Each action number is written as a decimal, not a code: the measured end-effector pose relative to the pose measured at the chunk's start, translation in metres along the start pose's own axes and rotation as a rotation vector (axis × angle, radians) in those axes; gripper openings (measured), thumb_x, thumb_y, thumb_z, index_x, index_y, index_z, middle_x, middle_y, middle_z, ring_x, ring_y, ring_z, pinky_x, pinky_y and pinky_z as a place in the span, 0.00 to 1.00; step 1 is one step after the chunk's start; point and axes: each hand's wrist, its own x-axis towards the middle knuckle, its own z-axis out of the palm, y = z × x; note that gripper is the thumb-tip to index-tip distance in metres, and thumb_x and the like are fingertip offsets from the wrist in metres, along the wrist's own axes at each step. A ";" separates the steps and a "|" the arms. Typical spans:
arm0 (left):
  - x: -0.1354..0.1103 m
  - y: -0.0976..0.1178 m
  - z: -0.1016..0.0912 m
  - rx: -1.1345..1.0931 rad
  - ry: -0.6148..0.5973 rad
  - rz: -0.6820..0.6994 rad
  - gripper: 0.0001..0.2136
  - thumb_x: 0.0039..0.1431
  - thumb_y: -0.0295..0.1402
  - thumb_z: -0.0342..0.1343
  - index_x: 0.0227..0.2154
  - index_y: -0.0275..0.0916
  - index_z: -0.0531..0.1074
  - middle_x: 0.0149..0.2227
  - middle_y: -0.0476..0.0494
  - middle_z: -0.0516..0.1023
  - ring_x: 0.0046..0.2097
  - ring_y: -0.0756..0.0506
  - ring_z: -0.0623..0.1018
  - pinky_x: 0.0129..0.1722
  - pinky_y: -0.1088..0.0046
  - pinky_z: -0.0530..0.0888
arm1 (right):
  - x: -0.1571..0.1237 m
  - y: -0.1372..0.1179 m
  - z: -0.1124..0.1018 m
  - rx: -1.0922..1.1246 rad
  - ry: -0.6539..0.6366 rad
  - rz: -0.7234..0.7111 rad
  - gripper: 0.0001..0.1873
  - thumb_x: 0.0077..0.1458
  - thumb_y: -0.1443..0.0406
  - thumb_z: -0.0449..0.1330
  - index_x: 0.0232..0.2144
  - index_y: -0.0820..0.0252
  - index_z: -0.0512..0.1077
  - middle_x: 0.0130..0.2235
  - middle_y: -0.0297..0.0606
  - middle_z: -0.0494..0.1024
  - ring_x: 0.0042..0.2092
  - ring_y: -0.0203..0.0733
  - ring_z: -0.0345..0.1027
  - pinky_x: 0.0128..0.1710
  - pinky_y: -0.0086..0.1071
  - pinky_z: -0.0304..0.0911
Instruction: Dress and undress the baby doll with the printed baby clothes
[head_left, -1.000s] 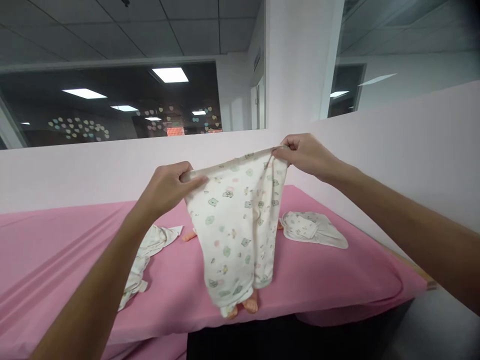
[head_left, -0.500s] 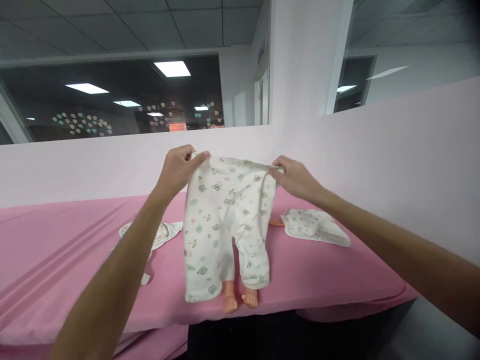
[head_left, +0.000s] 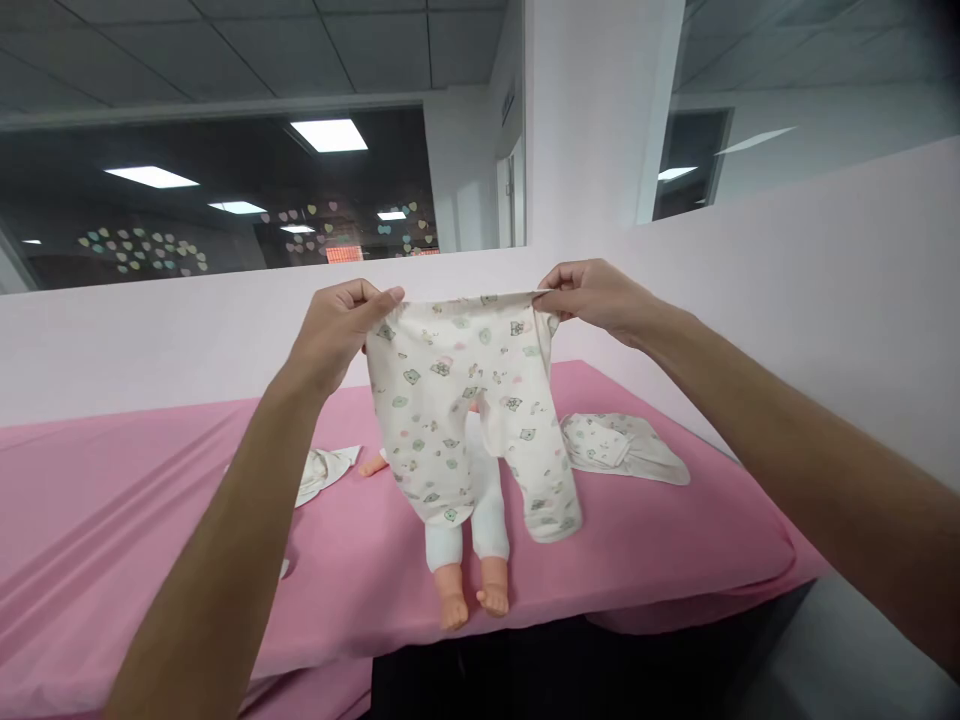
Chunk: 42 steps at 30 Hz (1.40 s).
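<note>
A pair of white baby pants (head_left: 450,390) with a green and pink print hangs stretched between my hands. My left hand (head_left: 337,325) pinches one end of the waistband, thumb on top. At the other end, my right hand (head_left: 589,300) grips the waistband between thumb and fingers. Behind and below the pants lies a baby doll (head_left: 491,510) in white leg coverings, its bare feet toward me. The pants hide most of its body and its head; one small hand shows at the left.
A pink sheet (head_left: 660,560) covers the bed. Folded printed baby clothing (head_left: 630,447) lies right of the doll, and another white printed cloth (head_left: 326,472) lies left, partly behind my left arm. A white wall (head_left: 262,350) with windows stands behind.
The pants have been raised, and their legs swing apart, uncovering more of the doll's white-covered legs. My right hand has lifted, so the waistband is straighter.
</note>
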 end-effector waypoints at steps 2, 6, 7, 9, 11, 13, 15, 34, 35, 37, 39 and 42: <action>0.002 0.000 0.003 -0.071 -0.040 -0.060 0.15 0.51 0.42 0.63 0.19 0.39 0.66 0.21 0.50 0.66 0.22 0.52 0.66 0.21 0.75 0.63 | 0.003 -0.001 -0.006 -0.025 -0.101 0.037 0.06 0.44 0.67 0.68 0.24 0.58 0.73 0.31 0.38 0.75 0.33 0.38 0.65 0.33 0.35 0.63; 0.009 0.006 0.004 -0.157 0.003 -0.055 0.15 0.50 0.39 0.64 0.19 0.39 0.65 0.21 0.51 0.67 0.23 0.53 0.68 0.24 0.76 0.68 | 0.008 -0.004 -0.022 -0.007 -0.365 0.122 0.09 0.43 0.62 0.70 0.25 0.57 0.74 0.32 0.38 0.76 0.36 0.41 0.68 0.37 0.37 0.65; 0.011 0.007 0.003 -0.162 0.013 -0.051 0.15 0.50 0.39 0.64 0.19 0.39 0.65 0.22 0.51 0.68 0.24 0.53 0.68 0.25 0.76 0.68 | 0.008 -0.004 -0.026 0.007 -0.389 0.131 0.10 0.42 0.60 0.70 0.24 0.57 0.74 0.32 0.38 0.76 0.36 0.41 0.68 0.38 0.38 0.65; 0.013 0.009 -0.001 -0.152 0.011 -0.050 0.15 0.50 0.38 0.64 0.18 0.39 0.65 0.22 0.50 0.69 0.24 0.53 0.69 0.26 0.77 0.69 | 0.008 -0.003 -0.032 0.048 -0.373 0.119 0.13 0.42 0.57 0.70 0.23 0.58 0.73 0.32 0.38 0.76 0.38 0.42 0.68 0.39 0.38 0.65; 0.014 0.009 -0.002 -0.142 -0.007 -0.047 0.15 0.49 0.38 0.65 0.19 0.39 0.65 0.22 0.50 0.70 0.25 0.53 0.70 0.26 0.77 0.69 | 0.008 -0.002 -0.035 0.072 -0.317 0.089 0.15 0.43 0.55 0.70 0.23 0.58 0.71 0.33 0.39 0.76 0.39 0.42 0.68 0.40 0.38 0.65; 0.015 0.010 0.000 -0.146 -0.027 -0.049 0.15 0.50 0.39 0.65 0.19 0.38 0.66 0.23 0.49 0.71 0.25 0.52 0.71 0.26 0.76 0.70 | 0.008 -0.002 -0.032 0.043 -0.224 0.063 0.16 0.45 0.56 0.69 0.22 0.58 0.69 0.32 0.39 0.75 0.38 0.41 0.68 0.38 0.37 0.65; 0.015 0.012 0.008 -0.161 -0.031 -0.079 0.14 0.50 0.38 0.64 0.19 0.38 0.66 0.23 0.48 0.72 0.25 0.52 0.72 0.26 0.75 0.70 | 0.009 -0.004 -0.022 -0.025 -0.084 0.045 0.16 0.47 0.58 0.68 0.19 0.58 0.67 0.28 0.38 0.73 0.33 0.40 0.66 0.33 0.37 0.63; -0.011 0.045 0.070 -0.017 -0.051 0.139 0.06 0.52 0.25 0.57 0.30 0.39 0.65 0.26 0.51 0.68 0.28 0.51 0.70 0.25 0.75 0.64 | -0.015 -0.055 0.040 -0.030 -0.094 -0.153 0.11 0.51 0.67 0.61 0.18 0.57 0.67 0.24 0.38 0.68 0.29 0.40 0.64 0.28 0.37 0.61; -0.012 0.044 0.070 -0.005 -0.060 0.147 0.06 0.52 0.26 0.57 0.30 0.39 0.65 0.27 0.50 0.68 0.28 0.51 0.70 0.25 0.75 0.64 | -0.015 -0.055 0.040 -0.013 -0.088 -0.147 0.11 0.50 0.67 0.62 0.18 0.57 0.68 0.25 0.38 0.69 0.29 0.40 0.64 0.28 0.37 0.62; -0.014 0.042 0.070 -0.009 -0.068 0.139 0.07 0.52 0.26 0.58 0.31 0.40 0.65 0.27 0.51 0.69 0.29 0.51 0.70 0.25 0.75 0.64 | -0.016 -0.055 0.039 0.017 -0.095 -0.135 0.10 0.50 0.67 0.63 0.19 0.58 0.69 0.26 0.39 0.72 0.30 0.40 0.65 0.29 0.37 0.63; -0.015 0.041 0.072 -0.038 -0.073 0.125 0.07 0.52 0.26 0.58 0.32 0.40 0.65 0.27 0.51 0.69 0.29 0.51 0.71 0.26 0.75 0.64 | -0.018 -0.057 0.039 0.036 -0.119 -0.127 0.09 0.50 0.68 0.62 0.20 0.58 0.70 0.28 0.40 0.73 0.31 0.41 0.66 0.30 0.37 0.64; -0.017 0.040 0.074 -0.078 -0.100 0.151 0.06 0.54 0.26 0.55 0.33 0.40 0.65 0.27 0.51 0.71 0.30 0.50 0.73 0.28 0.74 0.67 | -0.023 -0.059 0.039 0.035 -0.182 -0.138 0.06 0.52 0.68 0.59 0.23 0.57 0.70 0.30 0.40 0.74 0.34 0.41 0.67 0.33 0.38 0.65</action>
